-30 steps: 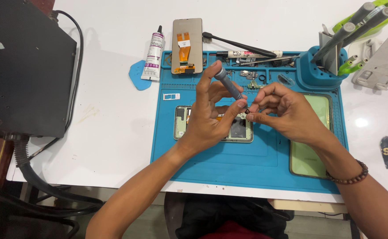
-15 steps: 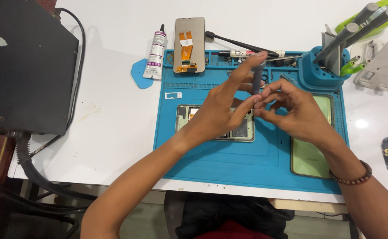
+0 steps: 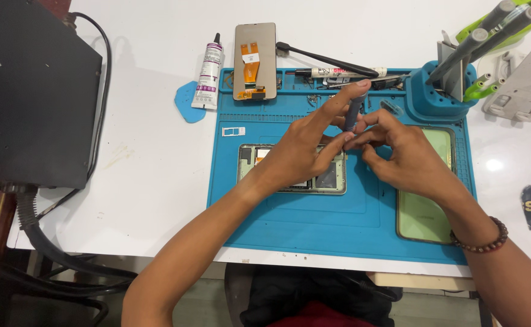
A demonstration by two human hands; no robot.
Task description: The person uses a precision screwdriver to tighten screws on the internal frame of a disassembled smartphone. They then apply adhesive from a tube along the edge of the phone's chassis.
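The left hand [image 3: 305,148] is gripping a small grey screwdriver [image 3: 353,114] upright, index finger capping its top, thumb and middle finger closing on the shaft. The right hand [image 3: 401,154] is meeting it at its 3 o'clock, fingertips pinched narrowly at the tool's lower end; whether they are holding anything cannot be told. Both are hovering over the blue work mat [image 3: 314,212]. An opened phone body [image 3: 259,158] is lying under the left hand; a green back cover [image 3: 426,209] is lying at 4 o'clock.
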